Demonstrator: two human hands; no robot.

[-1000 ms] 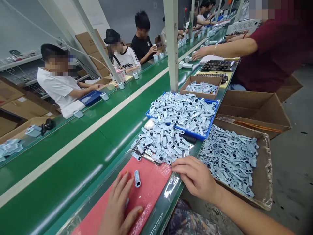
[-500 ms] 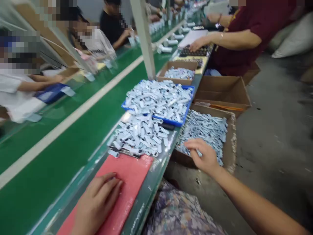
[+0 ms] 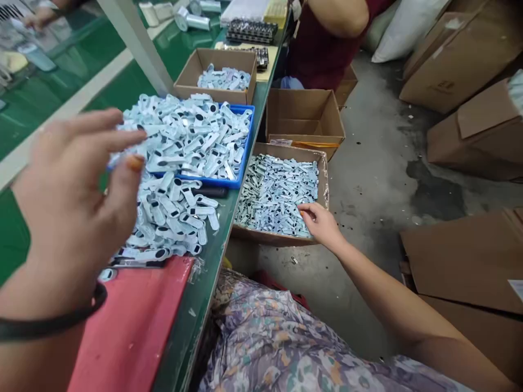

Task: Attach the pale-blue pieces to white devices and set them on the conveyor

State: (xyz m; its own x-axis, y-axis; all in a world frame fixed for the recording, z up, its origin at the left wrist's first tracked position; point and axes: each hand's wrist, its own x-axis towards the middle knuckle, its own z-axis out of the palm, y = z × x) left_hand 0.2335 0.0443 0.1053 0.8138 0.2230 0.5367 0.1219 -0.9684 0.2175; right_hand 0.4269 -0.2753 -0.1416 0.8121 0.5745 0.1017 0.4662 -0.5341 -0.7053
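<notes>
My left hand (image 3: 73, 201) is lifted close to the camera with its fingers stretched out and nothing in it; a black band circles the wrist. It hovers over a loose pile of pale blue plastic parts (image 3: 180, 215) on the bench, just beyond a red mat (image 3: 134, 321). My right hand (image 3: 321, 223) reaches down beside the bench into a cardboard box (image 3: 326, 179) full of the same parts (image 3: 273, 190). Its fingers are curled onto the parts at the box's near right corner; what they hold is hidden.
A blue tray (image 3: 242, 163) heaped with parts and a small carton (image 3: 216, 57) stand farther along the bench. An open carton (image 3: 304, 111) sits on the floor behind the box. A person in maroon (image 3: 322, 43) works beyond. Cartons (image 3: 461, 261) line the right floor. Green conveyor (image 3: 24, 109) at left.
The view has swung right and down. My left hand rose off the red mat toward the camera. My right hand moved deeper along the floor box's near edge.
</notes>
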